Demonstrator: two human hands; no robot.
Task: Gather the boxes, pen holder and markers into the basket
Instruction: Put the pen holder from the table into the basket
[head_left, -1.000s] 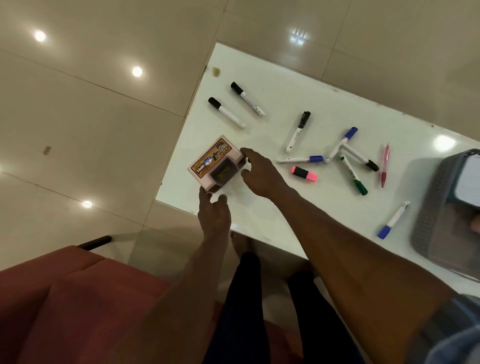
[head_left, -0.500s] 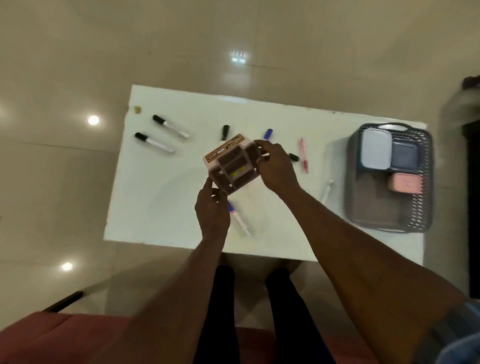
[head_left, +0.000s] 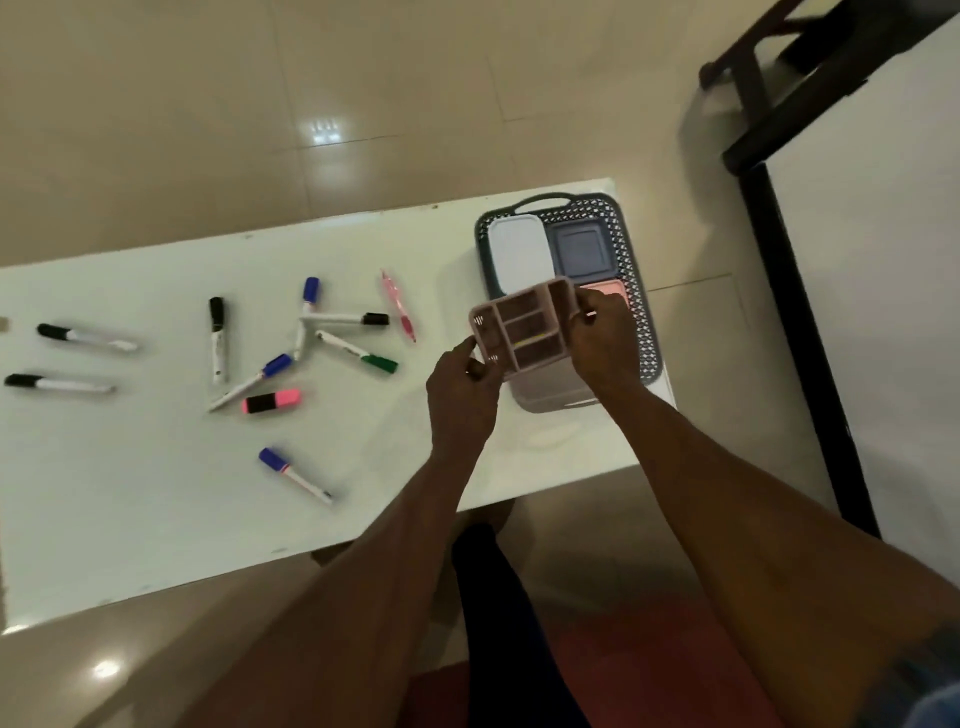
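Pen holder almost home, hovering over the basket

Both hands were clamped on the pen holder (head_left: 524, 330), left hand (head_left: 462, 392) at its near corner, right hand (head_left: 602, 340) on the far side, above the basket (head_left: 636, 322) beside the boxes (head_left: 519, 254). I'd keep it level and lower it into the bare front part. Markers (head_left: 296, 475) lay loose on the table (head_left: 130, 493).

No legible text, brand, number or sign anywhere. Faint dark print on the barrels of the markers (head_left: 218, 340) left of the fingers (head_left: 470, 347), too blurred to read; pen holder (head_left: 524, 332) shows none.
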